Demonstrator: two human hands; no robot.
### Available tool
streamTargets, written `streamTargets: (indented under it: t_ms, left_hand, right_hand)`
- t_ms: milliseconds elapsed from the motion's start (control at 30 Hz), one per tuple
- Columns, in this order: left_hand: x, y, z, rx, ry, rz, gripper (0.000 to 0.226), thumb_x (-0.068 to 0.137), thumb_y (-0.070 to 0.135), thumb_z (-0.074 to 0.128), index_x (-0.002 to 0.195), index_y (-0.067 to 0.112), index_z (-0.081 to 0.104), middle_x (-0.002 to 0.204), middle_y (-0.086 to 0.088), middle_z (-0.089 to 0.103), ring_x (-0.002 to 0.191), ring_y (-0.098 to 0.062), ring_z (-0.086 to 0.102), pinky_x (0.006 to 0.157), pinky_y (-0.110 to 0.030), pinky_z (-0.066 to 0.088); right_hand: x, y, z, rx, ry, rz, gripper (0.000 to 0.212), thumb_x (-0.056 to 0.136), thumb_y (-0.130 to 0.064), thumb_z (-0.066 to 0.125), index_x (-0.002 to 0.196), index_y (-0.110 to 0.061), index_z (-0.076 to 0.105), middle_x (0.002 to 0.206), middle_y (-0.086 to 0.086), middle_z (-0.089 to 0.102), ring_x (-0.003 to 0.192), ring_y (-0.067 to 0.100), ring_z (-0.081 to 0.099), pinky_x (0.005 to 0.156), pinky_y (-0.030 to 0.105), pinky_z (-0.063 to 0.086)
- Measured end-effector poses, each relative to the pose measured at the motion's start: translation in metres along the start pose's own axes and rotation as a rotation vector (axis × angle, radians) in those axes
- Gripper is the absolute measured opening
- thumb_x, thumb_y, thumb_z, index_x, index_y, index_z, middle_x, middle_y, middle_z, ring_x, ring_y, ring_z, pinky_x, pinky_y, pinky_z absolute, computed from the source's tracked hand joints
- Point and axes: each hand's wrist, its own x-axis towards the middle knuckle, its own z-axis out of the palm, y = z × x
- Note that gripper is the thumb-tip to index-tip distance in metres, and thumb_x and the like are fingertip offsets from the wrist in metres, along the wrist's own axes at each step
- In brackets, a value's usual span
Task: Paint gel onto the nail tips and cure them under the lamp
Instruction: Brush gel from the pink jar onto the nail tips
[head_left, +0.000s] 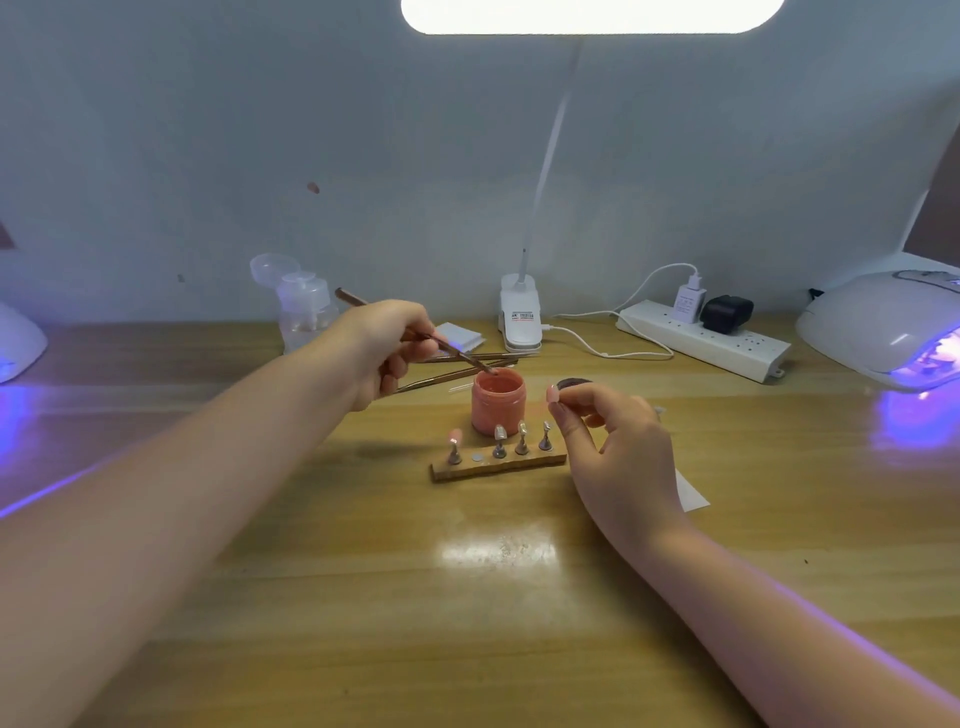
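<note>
Left hand (390, 347) grips a brush (415, 332), bristles at the gel jar (497, 402) rim; right hand (610, 431) pinches a nail tip (552, 394) beside it.

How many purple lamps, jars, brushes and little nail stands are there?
Lamps: 2
Jars: 1
Brushes: 1
Nail stands on the block: 4
Nail stand in right hand: 1
Total: 9
</note>
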Motion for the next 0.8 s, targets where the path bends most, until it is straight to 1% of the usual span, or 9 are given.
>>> streamTargets:
  t_ms: [167, 233, 300, 367, 433, 500, 567, 667, 800]
  left_hand:
    - [-0.002, -0.016, -0.016, -0.088, -0.018, -0.065, 0.019, 0.089, 0.018, 0.051, 0.074, 0.016, 0.062, 0.049, 0.008, 0.059, 0.043, -0.006, 0.032, 0.042, -0.016, 0.028]
    - [-0.006, -0.019, -0.017, -0.166, -0.003, -0.027, 0.020, 0.089, 0.016, 0.051, 0.073, 0.015, 0.063, 0.050, 0.006, 0.061, 0.046, -0.006, 0.034, 0.045, -0.017, 0.029]
    - [-0.014, -0.024, -0.016, -0.259, 0.011, 0.038, 0.019, 0.089, 0.015, 0.053, 0.076, 0.013, 0.066, 0.054, 0.004, 0.064, 0.047, -0.006, 0.038, 0.044, -0.015, 0.032]
    - [-0.024, -0.032, -0.013, -0.345, 0.018, 0.169, 0.017, 0.089, 0.014, 0.055, 0.080, 0.009, 0.069, 0.061, -0.001, 0.068, 0.049, -0.006, 0.043, 0.043, -0.014, 0.037]
    - [-0.039, -0.046, -0.008, -0.335, 0.017, 0.372, 0.015, 0.090, 0.014, 0.057, 0.084, 0.009, 0.070, 0.069, -0.006, 0.072, 0.054, -0.007, 0.050, 0.050, -0.016, 0.042]
    - [-0.057, -0.062, 0.000, -0.222, 0.024, 0.599, 0.012, 0.087, 0.017, 0.058, 0.089, 0.014, 0.069, 0.077, -0.005, 0.074, 0.061, -0.006, 0.058, 0.058, -0.018, 0.045]
    - [-0.073, -0.074, 0.009, -0.129, 0.001, 0.768, 0.014, 0.085, 0.018, 0.057, 0.092, 0.021, 0.068, 0.081, 0.001, 0.074, 0.070, -0.006, 0.066, 0.062, -0.013, 0.047]
    - [-0.085, -0.081, 0.018, 0.058, -0.014, 0.911, 0.018, 0.087, 0.016, 0.058, 0.097, 0.026, 0.067, 0.086, 0.012, 0.073, 0.079, -0.005, 0.067, 0.067, -0.011, 0.047]
    - [-0.087, -0.083, 0.019, 0.197, 0.043, 1.013, 0.018, 0.086, 0.015, 0.060, 0.100, 0.023, 0.068, 0.088, 0.011, 0.071, 0.083, -0.010, 0.066, 0.072, -0.021, 0.051]
  right_hand:
    - [0.000, 0.001, 0.000, -0.025, 0.011, 0.015, 0.006, 0.090, -0.021, 0.066, 0.094, -0.025, 0.069, 0.084, -0.013, 0.066, 0.085, 0.017, 0.055, 0.077, 0.013, 0.033]
    - [0.000, 0.000, 0.000, -0.031, 0.009, 0.015, 0.006, 0.090, -0.022, 0.066, 0.093, -0.025, 0.069, 0.084, -0.013, 0.066, 0.085, 0.017, 0.056, 0.078, 0.013, 0.033]
    - [0.000, -0.001, -0.002, -0.029, 0.013, 0.001, 0.005, 0.089, -0.021, 0.067, 0.093, -0.024, 0.070, 0.084, -0.010, 0.067, 0.084, 0.018, 0.056, 0.077, 0.019, 0.036]
    - [-0.001, -0.004, -0.003, -0.024, 0.023, -0.025, 0.005, 0.088, -0.019, 0.069, 0.092, -0.022, 0.071, 0.083, -0.009, 0.067, 0.083, 0.019, 0.056, 0.079, 0.030, 0.041]
    - [-0.001, -0.006, -0.004, -0.025, 0.030, -0.053, 0.007, 0.087, -0.016, 0.070, 0.092, -0.020, 0.072, 0.082, -0.008, 0.067, 0.082, 0.019, 0.056, 0.077, 0.036, 0.044]
    - [-0.002, -0.009, -0.003, -0.020, 0.019, -0.071, 0.009, 0.085, -0.014, 0.071, 0.093, -0.018, 0.072, 0.083, -0.007, 0.067, 0.082, 0.018, 0.056, 0.076, 0.036, 0.045]
    - [-0.002, -0.010, -0.002, -0.020, 0.010, -0.094, 0.010, 0.085, -0.013, 0.072, 0.094, -0.017, 0.072, 0.084, -0.008, 0.066, 0.082, 0.015, 0.055, 0.074, 0.032, 0.044]
    - [-0.003, -0.010, -0.002, -0.041, 0.017, -0.129, 0.011, 0.083, -0.011, 0.073, 0.093, -0.015, 0.073, 0.085, -0.006, 0.067, 0.081, 0.014, 0.053, 0.071, 0.030, 0.043]
    - [-0.003, -0.010, -0.001, -0.055, 0.019, -0.140, 0.011, 0.082, -0.010, 0.074, 0.093, -0.013, 0.073, 0.086, -0.004, 0.068, 0.083, 0.018, 0.056, 0.073, 0.040, 0.048]
